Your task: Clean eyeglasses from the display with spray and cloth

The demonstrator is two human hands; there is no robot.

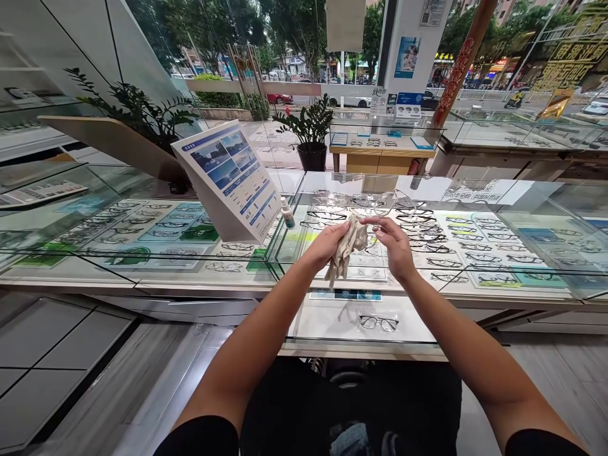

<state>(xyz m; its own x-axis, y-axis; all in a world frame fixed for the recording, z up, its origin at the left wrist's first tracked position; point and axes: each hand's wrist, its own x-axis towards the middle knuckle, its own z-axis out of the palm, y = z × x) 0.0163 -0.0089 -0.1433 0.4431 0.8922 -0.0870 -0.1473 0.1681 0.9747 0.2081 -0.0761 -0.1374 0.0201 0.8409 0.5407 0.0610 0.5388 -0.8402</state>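
The cloth (350, 244), beige and crumpled, is held up in the air over the glass-topped counter (228, 283), its lower end hanging loose. On its left side, the left hand (329, 244) is closed on it, the fabric bunched between thumb and fingers. On its right side, the right hand (390, 244) has its thumb and fingers drawn nearly together around a thin-rimmed pair of glasses (387, 202), with the fingertips reaching to the cloth's upper edge. The glasses show just beyond the right hand, up and to the right of the cloth; their fine outline blends with the frames behind, so exactly where the fingers grip them cannot be told.

Rows of eyeglass frames (422, 228) lie under the glass beyond the cloth and to both sides of it. Left of the cloth, a small white bottle (287, 214) stands upright on the glass, just beside a tent-shaped display card (232, 180) with blue pictures and print. Nearer the person than the cloth, and lower, dark-rimmed spectacles (379, 323) rest in a clear sleeve on a white shelf (323, 326). Farther off, beyond the cloth and a little to its left, is a leafy plant in a black pot (312, 157).
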